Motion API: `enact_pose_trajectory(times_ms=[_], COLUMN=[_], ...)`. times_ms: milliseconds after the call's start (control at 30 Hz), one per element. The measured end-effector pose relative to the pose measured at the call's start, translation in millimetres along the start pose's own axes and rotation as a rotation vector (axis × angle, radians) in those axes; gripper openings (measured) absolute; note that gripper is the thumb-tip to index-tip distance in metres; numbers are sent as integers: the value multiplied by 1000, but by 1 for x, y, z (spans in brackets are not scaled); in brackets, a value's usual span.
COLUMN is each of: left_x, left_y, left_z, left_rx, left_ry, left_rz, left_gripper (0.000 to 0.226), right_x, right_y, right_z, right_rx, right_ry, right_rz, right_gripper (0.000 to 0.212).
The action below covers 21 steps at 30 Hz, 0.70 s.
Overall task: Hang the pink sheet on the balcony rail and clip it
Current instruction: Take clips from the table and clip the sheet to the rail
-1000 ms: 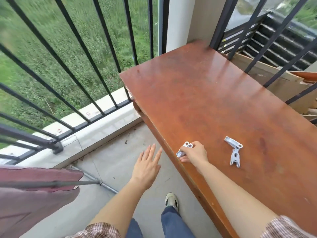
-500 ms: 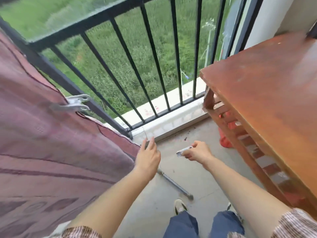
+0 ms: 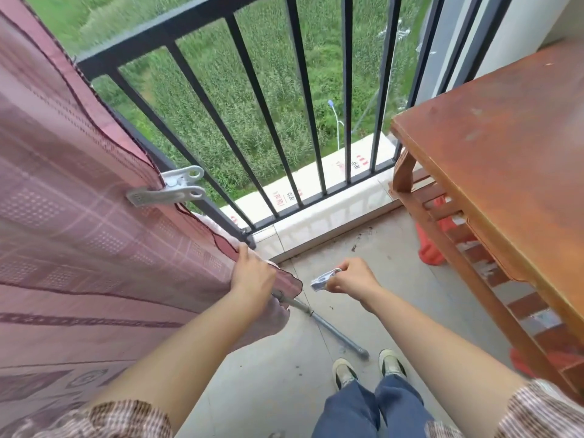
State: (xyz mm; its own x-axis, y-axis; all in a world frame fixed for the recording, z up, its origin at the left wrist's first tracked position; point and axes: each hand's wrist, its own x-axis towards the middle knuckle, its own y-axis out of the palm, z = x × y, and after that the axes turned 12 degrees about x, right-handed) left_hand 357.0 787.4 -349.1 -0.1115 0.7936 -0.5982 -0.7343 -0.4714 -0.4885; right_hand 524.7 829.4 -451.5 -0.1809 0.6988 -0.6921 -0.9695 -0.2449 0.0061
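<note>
The pink sheet (image 3: 79,222) hangs over the black balcony rail (image 3: 177,30) and fills the left side of the view. A grey metal clip (image 3: 170,188) is fastened on its right edge, against a rail bar. My left hand (image 3: 252,276) grips the sheet's lower right edge near the corner. My right hand (image 3: 350,276) pinches a second metal clip (image 3: 324,279) in the air, just right of that corner.
A reddish wooden table (image 3: 505,147) with a slatted lower shelf stands on the right. A grey metal pipe (image 3: 331,327) lies on the concrete floor by my feet (image 3: 366,368). Something red (image 3: 433,248) sits under the table. Green field lies beyond the bars.
My view swung left from the table to the rail and sheet. My right hand carried the clip off the table. My left hand went from open in the air to gripping the sheet's edge.
</note>
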Motion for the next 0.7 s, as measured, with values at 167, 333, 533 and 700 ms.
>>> enact_pose_trajectory(times_ms=[167, 333, 533, 700], left_x=[8, 22, 26, 24], left_y=[-6, 1, -2, 2], left_z=[1, 13, 24, 30], left_rx=[-49, 58, -56, -195], left_ry=[53, -2, 0, 42], left_rz=[-157, -96, -51, -125], left_gripper=[22, 31, 29, 28], right_x=[-6, -4, 0, -2], right_y=[-3, 9, 33, 42], right_z=[8, 14, 20, 26], right_rx=[-14, -151, -313, -425], right_ry=[2, -135, -199, -330], right_rz=[42, 38, 46, 91], right_gripper=[28, 33, 32, 32])
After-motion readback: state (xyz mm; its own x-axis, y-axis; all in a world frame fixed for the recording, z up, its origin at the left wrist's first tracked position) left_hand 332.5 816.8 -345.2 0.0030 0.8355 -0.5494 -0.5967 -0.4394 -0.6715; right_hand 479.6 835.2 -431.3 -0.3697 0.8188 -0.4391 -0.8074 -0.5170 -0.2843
